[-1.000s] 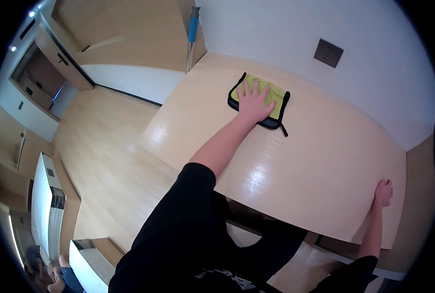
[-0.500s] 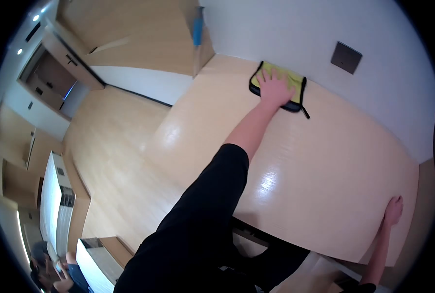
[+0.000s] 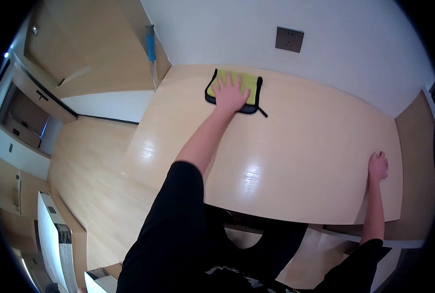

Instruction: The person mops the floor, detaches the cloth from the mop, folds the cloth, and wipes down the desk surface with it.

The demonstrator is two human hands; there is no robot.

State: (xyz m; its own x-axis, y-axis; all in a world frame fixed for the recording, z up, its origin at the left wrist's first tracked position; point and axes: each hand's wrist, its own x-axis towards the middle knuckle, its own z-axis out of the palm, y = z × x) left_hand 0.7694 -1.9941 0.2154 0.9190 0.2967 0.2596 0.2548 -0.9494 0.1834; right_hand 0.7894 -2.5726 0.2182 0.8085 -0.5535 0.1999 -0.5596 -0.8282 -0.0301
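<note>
My left hand [image 3: 231, 96] lies flat with its fingers spread on a yellow-green cloth [image 3: 249, 80] with a black border and a small black loop at one corner. The cloth is on the light wood tabletop [image 3: 295, 146], close to the wall at the far left part of the table. Near the table's right edge rests my right hand [image 3: 378, 166], its fingers curled in and nothing seen in them.
A dark socket plate [image 3: 290, 39] is set in the white wall behind the table. To the left are a wooden panel with a blue-wrapped strip [image 3: 151, 44], the wooden floor [image 3: 95, 156] and a white wrapped piece [image 3: 51, 234]. A door [image 3: 27, 117] stands further off.
The view has swung, so the table sits further left and higher in it. My left hand and the cloth are slightly farther from the wall. My right hand stays near the right edge.
</note>
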